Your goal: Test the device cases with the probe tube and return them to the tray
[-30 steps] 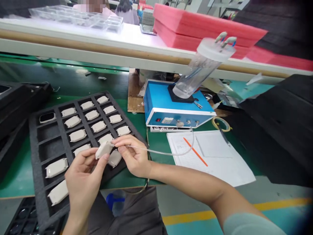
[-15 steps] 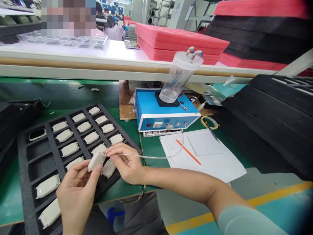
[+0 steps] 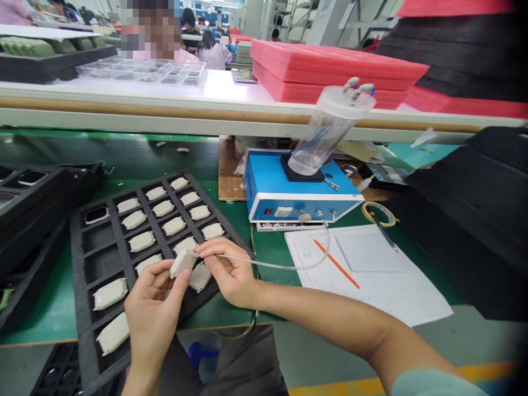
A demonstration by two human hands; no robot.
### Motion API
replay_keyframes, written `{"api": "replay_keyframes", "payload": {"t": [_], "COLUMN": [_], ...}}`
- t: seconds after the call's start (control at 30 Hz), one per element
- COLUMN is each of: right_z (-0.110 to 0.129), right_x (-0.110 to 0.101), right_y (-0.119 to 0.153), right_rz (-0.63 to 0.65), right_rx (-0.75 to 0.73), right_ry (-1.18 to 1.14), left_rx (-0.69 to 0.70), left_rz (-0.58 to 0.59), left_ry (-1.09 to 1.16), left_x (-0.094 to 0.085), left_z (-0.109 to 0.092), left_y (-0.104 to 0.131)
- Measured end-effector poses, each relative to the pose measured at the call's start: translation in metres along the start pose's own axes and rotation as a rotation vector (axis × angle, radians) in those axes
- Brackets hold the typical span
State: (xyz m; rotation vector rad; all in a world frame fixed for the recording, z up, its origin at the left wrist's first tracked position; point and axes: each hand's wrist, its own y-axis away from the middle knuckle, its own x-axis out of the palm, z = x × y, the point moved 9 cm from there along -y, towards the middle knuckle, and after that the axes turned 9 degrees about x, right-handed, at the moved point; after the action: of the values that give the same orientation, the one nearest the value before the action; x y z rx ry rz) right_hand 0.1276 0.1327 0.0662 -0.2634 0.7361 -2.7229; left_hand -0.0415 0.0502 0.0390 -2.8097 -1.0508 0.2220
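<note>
Between the fingers and thumb of my left hand [image 3: 153,311] is a cream-coloured watch-case-like housing [image 3: 181,264], held tilted above the tray. My right hand [image 3: 236,278] pinches the end of a thin clear tube [image 3: 284,268] against the housing's upper right edge; the tip itself is mostly hidden by my fingers. The tube curves back to the front of a blue box-shaped machine [image 3: 264,181]. Below my hands lies a black foam tray [image 3: 84,330] with several like housings [image 3: 110,294] in its slots, and a dark-faced one [image 3: 97,215] at its far left corner.
A clear cylinder [image 3: 322,137] leans on top of the machine. Paper sheets [image 3: 396,297] with an orange stick [image 3: 336,263], a pen and a tape roll [image 3: 365,212] lie to the right. Black trays [image 3: 37,220] stand left. Above, a shelf [image 3: 165,118] bears red foam [image 3: 330,66]; people sit beyond.
The view has swung slightly left, so the scene sits further right in the picture. Both hands keep their hold, with the tube end still at the housing's edge.
</note>
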Motion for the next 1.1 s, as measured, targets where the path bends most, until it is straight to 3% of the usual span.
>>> {"api": "replay_keyframes", "payload": {"t": [0.47,1.1], "right_z": [0.0002,-0.0002], "right_x": [0.0004,-0.0003], "right_y": [0.0043,0.0006], "right_rz": [0.02,0.002], "right_rx": [0.021,0.001], "right_ry": [0.005,0.002], "left_rx": [0.022,-0.01], "left_rz": [0.063,0.019], "left_ry": [0.007,-0.008], "left_x": [0.0024,-0.0015], "left_z": [-0.0002,0.0036], "left_y": [0.0036,0.0006]}}
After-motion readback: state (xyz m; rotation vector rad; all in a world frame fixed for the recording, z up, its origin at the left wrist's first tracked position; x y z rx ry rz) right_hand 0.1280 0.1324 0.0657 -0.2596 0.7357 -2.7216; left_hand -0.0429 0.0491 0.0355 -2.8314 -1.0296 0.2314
